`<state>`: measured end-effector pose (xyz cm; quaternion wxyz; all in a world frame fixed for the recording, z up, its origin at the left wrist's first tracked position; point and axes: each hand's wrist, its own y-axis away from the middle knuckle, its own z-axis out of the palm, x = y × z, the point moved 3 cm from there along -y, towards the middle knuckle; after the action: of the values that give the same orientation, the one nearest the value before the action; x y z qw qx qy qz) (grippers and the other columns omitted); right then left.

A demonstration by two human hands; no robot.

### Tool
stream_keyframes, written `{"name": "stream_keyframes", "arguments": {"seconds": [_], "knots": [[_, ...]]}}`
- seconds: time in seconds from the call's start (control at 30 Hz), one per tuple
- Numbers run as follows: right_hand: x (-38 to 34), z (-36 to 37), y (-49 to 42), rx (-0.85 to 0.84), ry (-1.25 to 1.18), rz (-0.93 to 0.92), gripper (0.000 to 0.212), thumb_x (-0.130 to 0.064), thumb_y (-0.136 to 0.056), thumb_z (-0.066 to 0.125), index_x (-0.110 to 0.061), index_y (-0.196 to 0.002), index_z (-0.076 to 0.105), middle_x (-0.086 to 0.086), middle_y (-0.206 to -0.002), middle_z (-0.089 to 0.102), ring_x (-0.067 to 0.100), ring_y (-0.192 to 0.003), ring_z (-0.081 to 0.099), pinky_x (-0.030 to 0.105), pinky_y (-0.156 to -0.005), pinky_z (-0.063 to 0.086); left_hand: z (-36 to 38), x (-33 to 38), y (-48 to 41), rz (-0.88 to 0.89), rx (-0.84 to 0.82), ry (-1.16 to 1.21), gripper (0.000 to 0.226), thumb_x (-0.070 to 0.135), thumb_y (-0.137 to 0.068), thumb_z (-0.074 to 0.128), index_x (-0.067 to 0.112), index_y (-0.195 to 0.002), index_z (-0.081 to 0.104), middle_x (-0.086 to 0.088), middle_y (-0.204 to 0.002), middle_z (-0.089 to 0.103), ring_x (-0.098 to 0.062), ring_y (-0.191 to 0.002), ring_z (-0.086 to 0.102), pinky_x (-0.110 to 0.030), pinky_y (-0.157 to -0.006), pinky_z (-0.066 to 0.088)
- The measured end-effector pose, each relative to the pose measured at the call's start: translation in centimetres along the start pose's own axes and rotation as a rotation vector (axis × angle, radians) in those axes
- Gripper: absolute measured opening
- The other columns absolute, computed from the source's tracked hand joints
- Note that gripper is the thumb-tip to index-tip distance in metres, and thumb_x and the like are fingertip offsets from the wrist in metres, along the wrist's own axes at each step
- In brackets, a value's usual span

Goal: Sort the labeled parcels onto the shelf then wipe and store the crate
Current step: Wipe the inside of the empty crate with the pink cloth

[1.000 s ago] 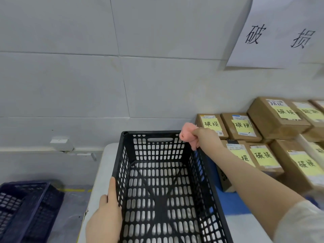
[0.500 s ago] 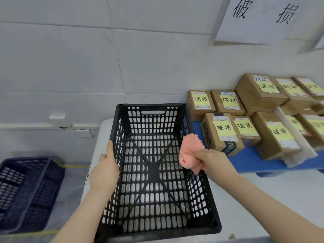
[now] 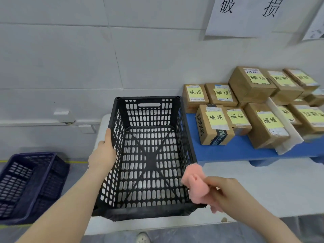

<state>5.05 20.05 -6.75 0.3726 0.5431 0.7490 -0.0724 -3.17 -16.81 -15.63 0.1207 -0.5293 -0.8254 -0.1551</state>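
Holding cloth [image 3: 195, 185] against near-right crate [image 3: 147, 98] rim.

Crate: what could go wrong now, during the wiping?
1. The crate sits close to the table edge; a pull with the cloth may slide it off, since only the left hand grips one wall.
2. The cloth, held by the right hand at the slotted rim, may snag.
3. A push right may hit the parcels.

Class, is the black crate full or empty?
Empty: nothing lies in the crate, and the table shows through its slotted floor.
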Motion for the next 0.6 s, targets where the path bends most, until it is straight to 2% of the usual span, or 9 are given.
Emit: {"name": "stream_keyframes", "arguments": {"seconds": [0.1, 0.17, 0.23, 0.3, 0.37, 0.4, 0.47, 0.53, 0.6], "knots": [[1.0, 0.0, 1.6, 0.119, -0.136, -0.021, 0.039, -0.001, -0.092, 0.049, -0.035, -0.087, 0.069, -0.001, -0.065, 0.065, 0.016, -0.057, 0.061, 0.020, -0.056, 0.047, -1.1, -0.4, 0.6, 0.032, -0.105, 0.186, 0.072, 0.019, -0.093, 0.040, 0.033, -0.150, -0.001, -0.016, -0.133, 0.049, -0.032, -0.102, 0.056, -0.050, -0.091, 0.047], [1.7, -0.5, 2.6, 0.209, -0.263, -0.041, 0.040, 0.001, -0.092, 0.051, -0.035, -0.089, 0.069, -0.005, -0.068, 0.067, 0.009, -0.059, 0.059, 0.016, -0.055, 0.045, -1.9, -1.1, 3.1, 0.014, -0.135, 0.279, 0.058, 0.024, -0.096, 0.040, 0.026, -0.149, 0.014, -0.006, -0.135, 0.049, -0.027, -0.111, 0.054, -0.042, -0.095, 0.043], [2.0, 0.1, 3.2, 0.189, -0.264, -0.160, 0.034, -0.011, -0.094, 0.054, -0.041, -0.102, 0.066, -0.015, -0.098, 0.070, -0.002, -0.086, 0.062, 0.015, -0.071, 0.050, -1.6, -2.2, 6.3, -0.083, -0.174, 0.406, 0.037, 0.026, -0.099, 0.039, 0.019, -0.134, 0.040, 0.001, -0.123, 0.055, -0.020, -0.104, 0.054, -0.037, -0.092, 0.043], [2.3, 2.9, 3.0, 0.081, -0.012, -0.269, 0.036, -0.031, -0.092, 0.056, -0.052, -0.121, 0.054, -0.023, -0.138, 0.049, -0.004, -0.129, 0.041, 0.021, -0.104, 0.040, -0.7, -3.2, 8.9, -0.224, -0.222, 0.593, 0.023, 0.031, -0.097, 0.042, 0.021, -0.114, 0.055, -0.009, -0.116, 0.064, -0.017, -0.092, 0.059, -0.039, -0.092, 0.047], [3.5, 6.3, 2.2, 0.150, 0.355, -0.409, 0.036, -0.043, -0.095, 0.046, -0.046, -0.130, 0.049, -0.006, -0.152, 0.037, 0.015, -0.143, 0.022, 0.036, -0.110, 0.035, -0.3, -3.6, 10.5, -0.391, -0.248, 0.863, 0.024, 0.035, -0.097, 0.044, 0.021, -0.106, 0.061, -0.016, -0.110, 0.067, -0.020, -0.081, 0.062, -0.037, -0.081, 0.050], [3.6, 7.4, 1.7, 0.158, 0.413, -0.438, 0.036, -0.039, -0.099, 0.037, -0.040, -0.131, 0.052, 0.002, -0.150, 0.039, 0.022, -0.144, 0.021, 0.038, -0.111, 0.035, -0.2, -3.6, 10.9, -0.493, -0.262, 0.979, 0.028, 0.038, -0.096, 0.045, 0.019, -0.104, 0.064, -0.015, -0.104, 0.070, -0.023, -0.079, 0.064, -0.036, -0.075, 0.050], [3.0, 8.7, 1.0, 0.237, 0.436, -0.509, 0.041, -0.020, -0.100, 0.031, -0.025, -0.129, 0.060, 0.007, -0.140, 0.051, 0.024, -0.141, 0.027, 0.036, -0.117, 0.022, -0.1, -3.9, 11.5, -0.647, -0.272, 1.112, 0.038, 0.045, -0.094, 0.047, 0.014, -0.099, 0.069, -0.011, -0.095, 0.074, -0.028, -0.082, 0.068, -0.036, -0.074, 0.052], [1.3, 9.3, 0.3, 0.282, 0.395, -0.517, 0.046, -0.004, -0.084, 0.041, -0.015, -0.124, 0.061, 0.010, -0.129, 0.060, 0.025, -0.131, 0.045, 0.030, -0.119, 0.014, 0.4, -4.4, 11.4, -0.665, -0.289, 1.192, 0.041, 0.048, -0.093, 0.049, 0.014, -0.102, 0.071, -0.009, -0.095, 0.074, -0.028, -0.087, 0.069, -0.040, -0.082, 0.053], [-1.1, 11.0, -0.6, 0.271, 0.360, -0.532, 0.055, 0.005, -0.068, 0.061, -0.011, -0.121, 0.063, 0.012, -0.124, 0.063, 0.027, -0.117, 0.060, 0.025, -0.117, 0.018, 0.3, -4.7, 11.3, -0.665, -0.308, 1.269, 0.041, 0.046, -0.093, 0.048, 0.013, -0.108, 0.069, -0.006, -0.091, 0.074, -0.026, -0.080, 0.069, -0.040, -0.080, 0.053]]}}
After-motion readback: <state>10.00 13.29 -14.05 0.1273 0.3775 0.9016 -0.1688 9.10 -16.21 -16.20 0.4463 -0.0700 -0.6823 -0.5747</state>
